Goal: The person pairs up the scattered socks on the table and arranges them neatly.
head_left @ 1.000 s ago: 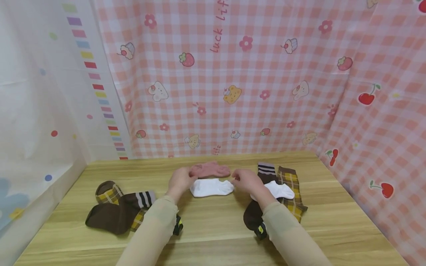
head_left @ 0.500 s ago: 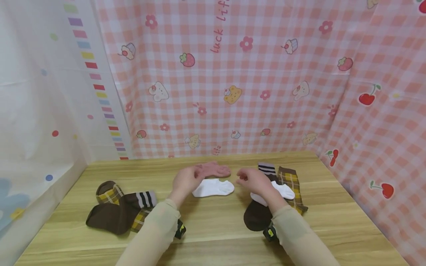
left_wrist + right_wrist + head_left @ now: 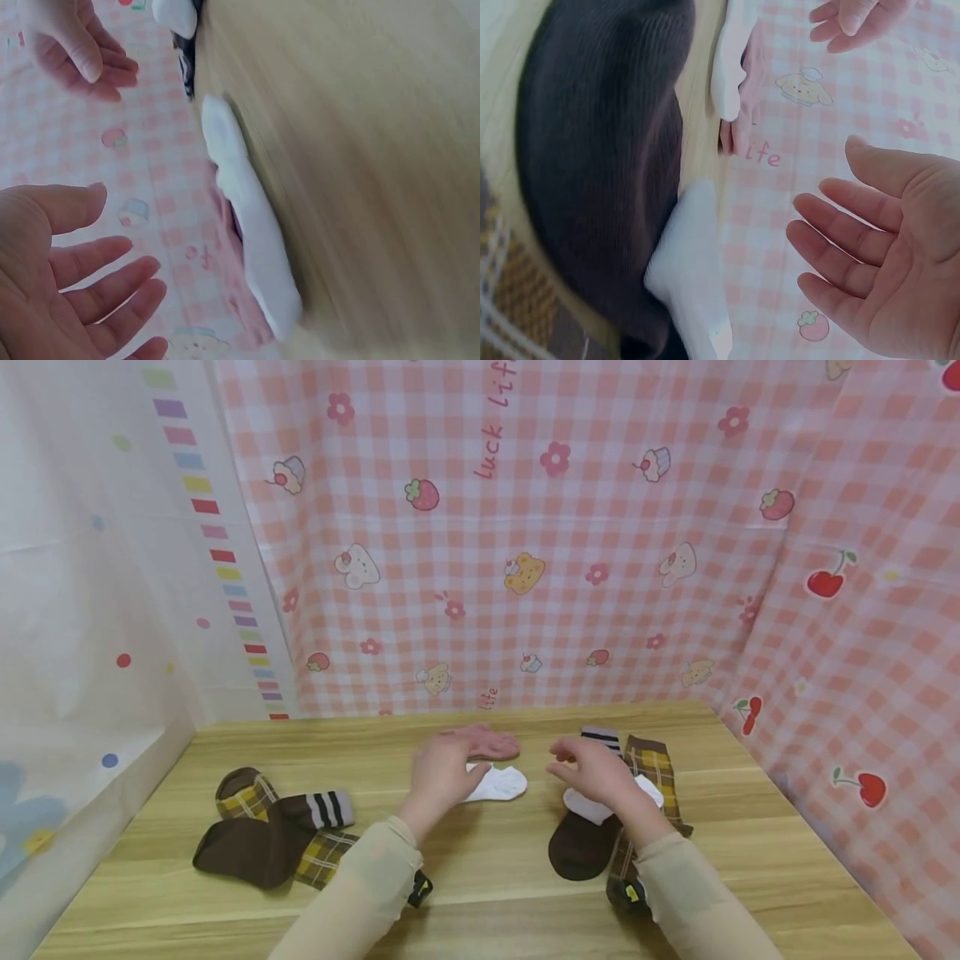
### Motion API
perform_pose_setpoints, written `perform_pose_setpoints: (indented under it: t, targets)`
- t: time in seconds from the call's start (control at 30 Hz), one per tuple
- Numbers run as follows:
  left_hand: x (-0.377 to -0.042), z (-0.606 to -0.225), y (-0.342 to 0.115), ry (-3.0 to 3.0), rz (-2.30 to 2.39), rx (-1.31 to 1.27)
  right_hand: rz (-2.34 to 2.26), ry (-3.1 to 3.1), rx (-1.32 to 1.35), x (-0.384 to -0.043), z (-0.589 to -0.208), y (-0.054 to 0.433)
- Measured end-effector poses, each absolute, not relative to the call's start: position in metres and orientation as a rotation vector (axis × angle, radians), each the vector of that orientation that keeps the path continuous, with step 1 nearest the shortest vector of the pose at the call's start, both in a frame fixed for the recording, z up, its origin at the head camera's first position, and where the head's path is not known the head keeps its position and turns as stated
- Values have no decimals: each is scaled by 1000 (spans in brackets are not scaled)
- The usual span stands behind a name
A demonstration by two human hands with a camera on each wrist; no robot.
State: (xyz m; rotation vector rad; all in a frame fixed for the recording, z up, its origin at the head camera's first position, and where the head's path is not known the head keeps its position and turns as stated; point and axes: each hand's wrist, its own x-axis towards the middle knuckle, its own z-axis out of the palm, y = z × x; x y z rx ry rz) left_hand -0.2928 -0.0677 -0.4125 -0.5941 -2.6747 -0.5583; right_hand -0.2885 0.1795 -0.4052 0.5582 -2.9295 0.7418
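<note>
My left hand (image 3: 442,772) hovers over the left part of a white ankle sock (image 3: 498,783), its fingers spread and holding nothing. Right behind that sock lies a pink ankle sock (image 3: 489,743). In the left wrist view the white sock (image 3: 251,217) overlaps the pink one (image 3: 232,262). My right hand (image 3: 596,772), fingers loosely bent and bare, is over a second white ankle sock (image 3: 587,807). That sock rests across a dark brown sock (image 3: 579,850) with a striped cuff, partly hidden by the hand. A yellow-brown plaid sock (image 3: 654,764) lies beside them.
On the left of the wooden table (image 3: 495,910), a brown sock (image 3: 247,852) with a striped cuff lies across a plaid sock (image 3: 251,800). A pink checked curtain (image 3: 465,543) hangs behind the table, and white cloth (image 3: 90,610) hangs at the left.
Both hands have shifted to the right, the left from the white sock's left end to above it, the right off its toe side toward the right pile. The socks stay put.
</note>
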Motion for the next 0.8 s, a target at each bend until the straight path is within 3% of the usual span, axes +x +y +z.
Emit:
perform_pose_setpoints:
  t: [0.8]
  targets:
    - [-263,-419,-14,-2634,-264,-691,713,-2743,620,-270,-406,218]
